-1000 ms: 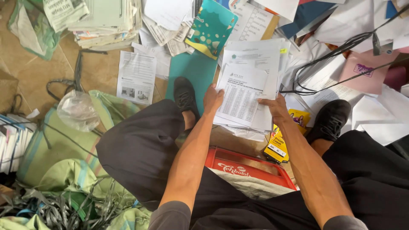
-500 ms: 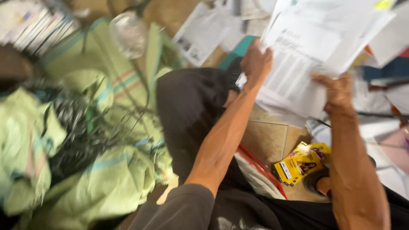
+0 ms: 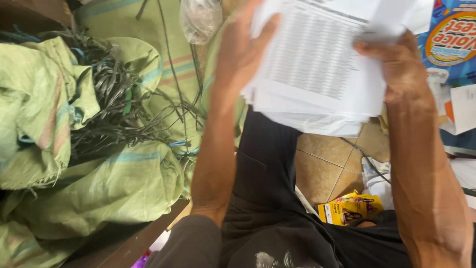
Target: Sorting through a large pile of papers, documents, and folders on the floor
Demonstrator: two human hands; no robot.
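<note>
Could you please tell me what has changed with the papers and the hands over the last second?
Both hands, left hand and right hand, have lifted the stack of papers off the pile on the lap and carried it up toward the green sacks. The grip on both edges stayed unchanged.

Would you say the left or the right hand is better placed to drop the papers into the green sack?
Probably the left. Both hands grip the papers, but the left hand holds the edge facing the green sack, while the right hand is on the far edge, beside a blue box.
</note>
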